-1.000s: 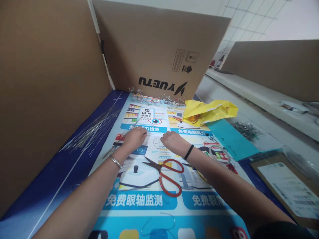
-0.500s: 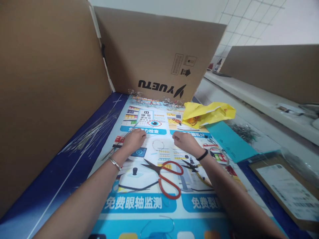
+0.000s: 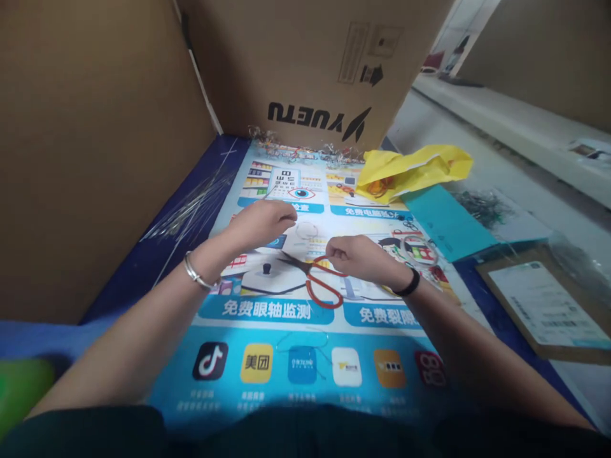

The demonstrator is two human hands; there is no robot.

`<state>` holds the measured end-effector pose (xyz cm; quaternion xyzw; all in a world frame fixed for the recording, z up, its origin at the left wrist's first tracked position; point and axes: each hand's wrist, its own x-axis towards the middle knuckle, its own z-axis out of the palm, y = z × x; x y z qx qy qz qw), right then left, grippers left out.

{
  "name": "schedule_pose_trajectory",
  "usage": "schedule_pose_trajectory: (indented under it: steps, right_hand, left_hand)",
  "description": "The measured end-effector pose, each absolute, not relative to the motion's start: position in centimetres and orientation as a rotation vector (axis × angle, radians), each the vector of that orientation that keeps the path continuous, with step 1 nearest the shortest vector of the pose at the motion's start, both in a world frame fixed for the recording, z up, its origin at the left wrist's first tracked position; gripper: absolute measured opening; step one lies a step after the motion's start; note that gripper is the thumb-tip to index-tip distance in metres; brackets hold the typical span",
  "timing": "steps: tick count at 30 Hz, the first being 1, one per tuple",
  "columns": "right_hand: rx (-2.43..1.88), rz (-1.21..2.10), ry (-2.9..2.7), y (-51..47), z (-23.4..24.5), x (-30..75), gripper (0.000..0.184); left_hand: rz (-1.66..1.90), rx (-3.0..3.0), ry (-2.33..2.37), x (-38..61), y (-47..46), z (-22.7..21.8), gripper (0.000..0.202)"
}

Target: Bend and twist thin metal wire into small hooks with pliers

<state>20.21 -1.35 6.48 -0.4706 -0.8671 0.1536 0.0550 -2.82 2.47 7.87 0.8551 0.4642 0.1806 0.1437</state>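
left hand (image 3: 267,224) curled, farther forward; right hand (image 3: 360,257) curled, apart from it.

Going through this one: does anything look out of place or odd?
Yes, mildly. The lettering on the cardboard panel at the back reads upside down, so the panel seems inverted. Along its foot, wiry scraps lie in loose tangles rather than neatly gathered. Red-handled scissors lie handles apart, close to the right hand.
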Motion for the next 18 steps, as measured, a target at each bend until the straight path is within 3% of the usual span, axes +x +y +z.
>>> schedule_pose_trajectory:
  steps: [4, 12, 18]
  right_hand:
    - [-1.359, 0.42, -2.779, -4.9, 6.0, 19.8, 0.013]
    - [-1.397, 0.367, -2.812, -7.7, 5.3, 19.4, 0.014]
    - [-1.333, 0.596, -2.594, -7.7, 4.4, 18.9, 0.01]
  left_hand:
    - [0.254, 2.436, 1.317, -4.9, -2.1, 8.2, 0.021]
    - [0.004, 2.507, 1.452, -6.0, -8.6, 4.0, 0.017]
    - [-0.09, 2.566, 1.458, -4.3, -8.3, 3.4, 0.022]
